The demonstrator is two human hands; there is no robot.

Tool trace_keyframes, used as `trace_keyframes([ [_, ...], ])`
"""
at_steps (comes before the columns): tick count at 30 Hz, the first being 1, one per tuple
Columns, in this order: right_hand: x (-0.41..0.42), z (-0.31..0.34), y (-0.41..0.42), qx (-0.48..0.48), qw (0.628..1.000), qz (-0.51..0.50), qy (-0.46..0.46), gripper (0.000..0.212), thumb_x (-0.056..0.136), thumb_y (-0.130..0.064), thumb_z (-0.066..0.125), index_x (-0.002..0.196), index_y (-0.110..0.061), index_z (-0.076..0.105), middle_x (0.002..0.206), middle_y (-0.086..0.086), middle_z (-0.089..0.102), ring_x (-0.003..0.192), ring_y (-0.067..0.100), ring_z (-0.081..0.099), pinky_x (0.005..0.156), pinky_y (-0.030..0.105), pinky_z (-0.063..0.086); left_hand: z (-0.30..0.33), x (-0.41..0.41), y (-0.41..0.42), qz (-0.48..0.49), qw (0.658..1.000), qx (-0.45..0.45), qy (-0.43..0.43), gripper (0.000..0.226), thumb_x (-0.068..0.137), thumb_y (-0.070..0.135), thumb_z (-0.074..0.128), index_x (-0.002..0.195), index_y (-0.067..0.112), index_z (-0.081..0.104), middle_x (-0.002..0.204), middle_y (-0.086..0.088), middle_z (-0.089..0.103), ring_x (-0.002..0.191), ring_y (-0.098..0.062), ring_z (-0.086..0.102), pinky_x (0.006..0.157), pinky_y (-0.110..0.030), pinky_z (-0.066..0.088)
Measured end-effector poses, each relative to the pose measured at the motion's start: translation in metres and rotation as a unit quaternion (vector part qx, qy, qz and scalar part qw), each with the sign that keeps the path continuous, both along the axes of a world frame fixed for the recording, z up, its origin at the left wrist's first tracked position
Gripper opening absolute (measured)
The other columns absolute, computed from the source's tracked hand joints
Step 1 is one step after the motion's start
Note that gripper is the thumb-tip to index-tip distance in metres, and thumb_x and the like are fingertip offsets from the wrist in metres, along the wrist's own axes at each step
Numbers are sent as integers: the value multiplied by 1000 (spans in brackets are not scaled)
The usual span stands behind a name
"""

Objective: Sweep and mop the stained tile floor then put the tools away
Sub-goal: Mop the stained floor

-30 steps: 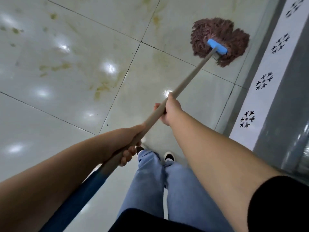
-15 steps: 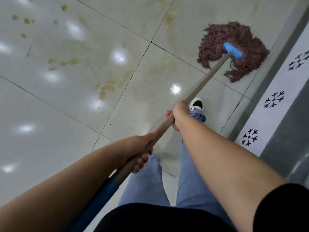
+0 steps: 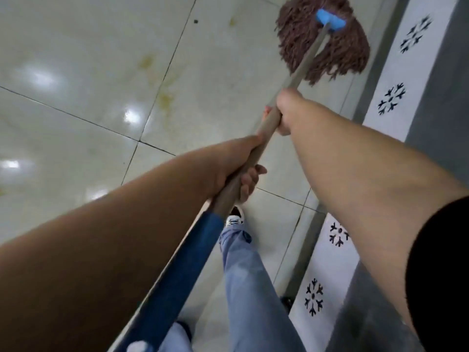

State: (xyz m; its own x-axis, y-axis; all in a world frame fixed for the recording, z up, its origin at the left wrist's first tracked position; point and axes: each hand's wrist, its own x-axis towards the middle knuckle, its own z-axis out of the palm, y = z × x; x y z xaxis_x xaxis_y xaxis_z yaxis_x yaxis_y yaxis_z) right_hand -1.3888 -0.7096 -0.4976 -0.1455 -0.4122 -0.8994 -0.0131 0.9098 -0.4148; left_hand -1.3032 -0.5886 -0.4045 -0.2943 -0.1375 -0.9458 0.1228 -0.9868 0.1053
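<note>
Mop handle (image 3: 264, 146) gripped by both hands
Left hand (image 3: 236, 166) and right hand (image 3: 286, 113) are curled round it; the mop head (image 3: 299, 34) is seen beyond the right hand, on the tile floor (image 3: 88, 59)

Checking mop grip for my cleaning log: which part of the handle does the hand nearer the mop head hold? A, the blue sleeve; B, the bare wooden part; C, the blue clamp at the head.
B: the right hand wraps the wooden shaft, below the mop head.
</note>
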Motion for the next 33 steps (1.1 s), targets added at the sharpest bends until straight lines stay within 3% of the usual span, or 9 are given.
trace_keyframes([
  [4,-3,1,-52,6,1000,-24,-9,22,100,-34,36,101,-13,42,70,4,48,16,10,42,27,11,34,0,-2,-54,-15,1000,-15,-9,49,93,53,35,67,11,40,33,6,35,21,-4,29,32,-5,28],
  [8,7,2,-27,9,1000,-8,7,17,101,-30,30,101,-16,41,72,2,46,16,9,40,29,11,36,4,5,-28,-16,1000,-2,-23,53,90,60,39,66,12,40,33,5,35,22,-5,30,31,-7,27],
  [15,36,25,102,21,1000,-6,-11,16,99,-25,31,102,-18,45,49,6,49,14,9,34,30,9,36,35,28,101,-4,998,16,-57,52,87,59,43,63,12,39,34,5,36,23,-5,30,32,-7,27],
  [19,62,39,203,40,999,-7,-20,19,99,-29,31,102,-17,45,60,5,45,15,9,34,31,9,36,60,53,201,-13,996,19,-82,59,82,69,42,63,13,40,36,5,36,24,-6,30,33,-7,27],
  [22,88,56,280,64,998,11,-28,22,98,-29,30,95,-14,46,60,5,46,16,10,36,31,9,37,80,78,278,-11,995,35,-89,55,90,61,37,66,13,40,36,5,37,24,-6,31,34,-8,27],
  [26,121,77,366,114,992,4,-50,24,97,-33,34,93,-13,47,59,5,46,39,15,41,31,11,38,106,108,362,-6,991,80,-108,53,90,61,37,69,13,42,36,5,37,26,-6,31,35,-9,27],
  [33,108,81,393,114,993,22,-30,22,99,-33,34,105,-15,45,60,7,45,45,15,39,30,10,36,111,87,390,-6,989,91,-116,49,91,55,38,71,10,43,37,2,36,29,-9,31,39,-12,28],
])
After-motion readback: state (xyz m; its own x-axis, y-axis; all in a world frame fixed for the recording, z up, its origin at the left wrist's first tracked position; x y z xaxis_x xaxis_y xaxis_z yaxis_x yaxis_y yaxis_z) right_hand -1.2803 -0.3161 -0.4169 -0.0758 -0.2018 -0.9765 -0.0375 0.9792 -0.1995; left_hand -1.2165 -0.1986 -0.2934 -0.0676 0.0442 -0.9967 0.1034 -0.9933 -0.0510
